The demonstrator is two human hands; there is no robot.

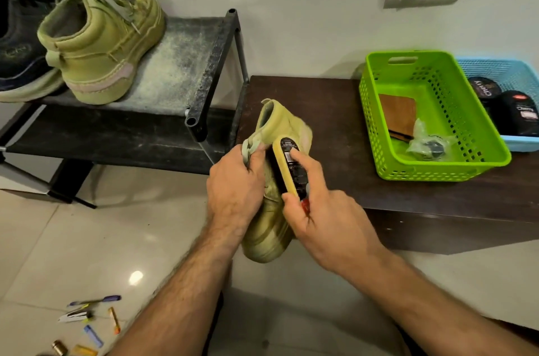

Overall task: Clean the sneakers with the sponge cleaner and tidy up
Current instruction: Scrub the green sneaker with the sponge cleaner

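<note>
The left hand (236,183) is curled round the upper part of a green sneaker (274,204) near the laces, holding it off the floor with its heel toward twelve o'clock and its toe toward six; that grip likely steadies the shoe and turns its side toward the other hand. The right hand (323,209) grips the sponge cleaner (291,169), fingers wrapped round its lower end and the forefinger laid along its labelled back, so the yellow sponge face is pressed against the sneaker's side. The forefinger on the back probably serves to press the sponge flat. The wiping step looks under way on this shoe.

At ten o'clock the second green sneaker (102,43) stands upright on the shoe rack (213,69), heel toward the camera, just beside a dark shoe (20,43) at the far left. It presumably waits its turn or has been done; I cannot tell which.

At two o'clock a green basket (443,163) sits on the dark tabletop (320,110), holding a brown flat thing and a small plastic bag. A blue basket (522,142) touches it on the right, with dark polish containers inside. Either could receive the cleaner when tidying.

At seven o'clock small things lie scattered on the floor (73,239): a pen, lighters and the like. Nothing stands between the hands and the shoe rack or baskets.
</note>
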